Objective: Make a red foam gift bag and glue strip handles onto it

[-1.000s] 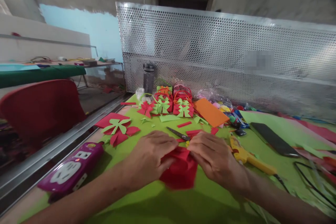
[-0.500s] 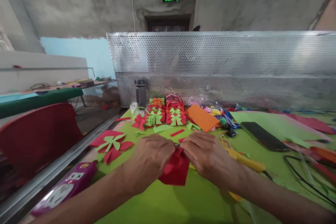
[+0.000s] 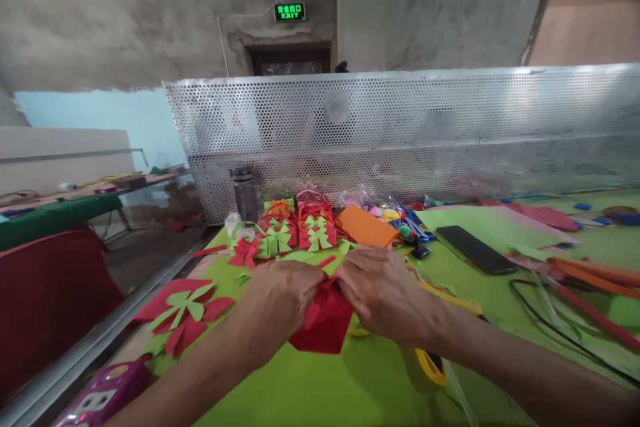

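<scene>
Both hands pinch the top edge of a small folded red felt piece (image 3: 324, 323), holding it over the green table covering (image 3: 295, 383). My left hand (image 3: 287, 293) is closed on its upper left, and my right hand (image 3: 377, 287) is closed on its upper right. The fingertips nearly meet, and they hide most of that edge. A yellow tool (image 3: 453, 297), partly covered by my right forearm, lies beside that arm. Below the forearm shows a yellow loop-shaped handle (image 3: 431, 367). Red and green petal-shaped cutouts (image 3: 183, 307) lie left of my left hand.
Small red bags with green bows (image 3: 317, 230) stand at the back, near a dark bottle (image 3: 244, 193) and an orange sheet (image 3: 367, 225). A black phone (image 3: 475, 250) and a black cable (image 3: 555, 327) lie right. A purple power strip (image 3: 107, 393) sits front left, before a perforated metal screen (image 3: 390, 127).
The camera view has turned to the right, so the surroundings appear farther left. Both hands keep their pinch on the red felt piece, and the shiny bit between the fingertips no longer shows.
</scene>
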Motion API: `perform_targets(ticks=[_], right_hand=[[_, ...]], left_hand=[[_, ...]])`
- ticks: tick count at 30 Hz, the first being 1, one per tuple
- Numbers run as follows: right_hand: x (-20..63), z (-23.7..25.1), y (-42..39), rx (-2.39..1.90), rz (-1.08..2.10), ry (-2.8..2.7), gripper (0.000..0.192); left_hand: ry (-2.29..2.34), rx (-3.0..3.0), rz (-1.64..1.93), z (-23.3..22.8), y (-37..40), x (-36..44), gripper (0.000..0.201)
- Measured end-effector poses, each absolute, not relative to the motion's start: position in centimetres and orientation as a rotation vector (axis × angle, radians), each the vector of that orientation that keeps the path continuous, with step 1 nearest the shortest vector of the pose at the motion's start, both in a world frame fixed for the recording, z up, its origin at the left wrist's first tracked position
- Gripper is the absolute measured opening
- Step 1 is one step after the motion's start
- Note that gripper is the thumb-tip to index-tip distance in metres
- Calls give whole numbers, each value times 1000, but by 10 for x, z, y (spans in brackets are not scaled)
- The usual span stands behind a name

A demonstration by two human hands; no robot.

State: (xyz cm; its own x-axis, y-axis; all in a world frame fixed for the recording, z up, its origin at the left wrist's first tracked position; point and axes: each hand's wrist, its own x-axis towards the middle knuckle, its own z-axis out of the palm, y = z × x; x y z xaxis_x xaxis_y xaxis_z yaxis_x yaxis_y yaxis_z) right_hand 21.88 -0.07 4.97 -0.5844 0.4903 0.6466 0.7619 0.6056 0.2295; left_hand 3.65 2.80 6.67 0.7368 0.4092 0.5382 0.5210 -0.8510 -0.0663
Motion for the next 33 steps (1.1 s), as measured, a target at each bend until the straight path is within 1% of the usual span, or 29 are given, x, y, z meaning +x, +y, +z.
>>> perform_targets(ticks=[7, 15, 19, 23, 26, 33], right_hand=[[217, 45, 1, -993, -642, -2313, 16], [212, 47, -7, -935, -823, -2345, 15], [214, 45, -4, -950, -744, -2339, 17], [215, 43, -1, -1027, -607, -2379, 12], [215, 44, 0, -1058, -615, -2452, 9], [217, 44, 2, -950, -685, -2477, 11]], left_hand=[[-922, -2769, -643, 57, 32, 37, 29], [-870, -2800, -761, 49, 30, 35, 27], [-828, -2815, -823, 50, 31, 35, 26], [-832, -2759, -722, 46, 35, 34, 27], [-837, -2758, -671, 43, 37, 35, 27], [-821, -2779, -605, 43, 37, 35, 28]])
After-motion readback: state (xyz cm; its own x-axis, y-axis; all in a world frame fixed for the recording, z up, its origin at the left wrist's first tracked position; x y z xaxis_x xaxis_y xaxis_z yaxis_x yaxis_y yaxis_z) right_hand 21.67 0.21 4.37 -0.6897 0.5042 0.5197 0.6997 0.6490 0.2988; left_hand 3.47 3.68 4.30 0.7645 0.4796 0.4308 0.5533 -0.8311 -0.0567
